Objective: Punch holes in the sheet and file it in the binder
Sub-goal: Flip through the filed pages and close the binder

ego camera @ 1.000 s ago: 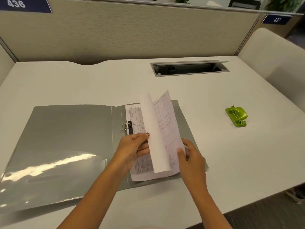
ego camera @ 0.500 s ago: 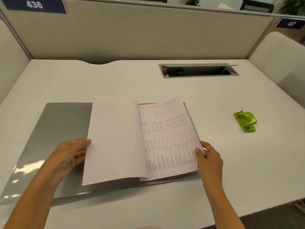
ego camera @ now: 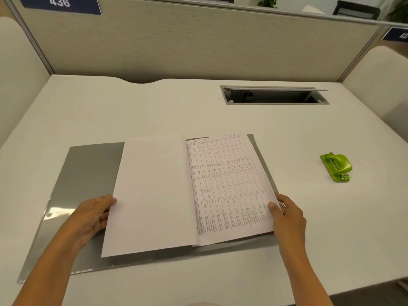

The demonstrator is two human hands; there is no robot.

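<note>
A white desk (ego camera: 154, 111) with an open cable hatch (ego camera: 273, 97) backs onto a beige partition (ego camera: 198, 45) bearing sign (ego camera: 59, 3) 436.

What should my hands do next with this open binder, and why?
Probably lower the left hand so the blank sheet settles flat on the binder cover. That hand holds its edge, while the right hand pins the printed page with its thumb. The hole punch sits untouched to the right.
</note>
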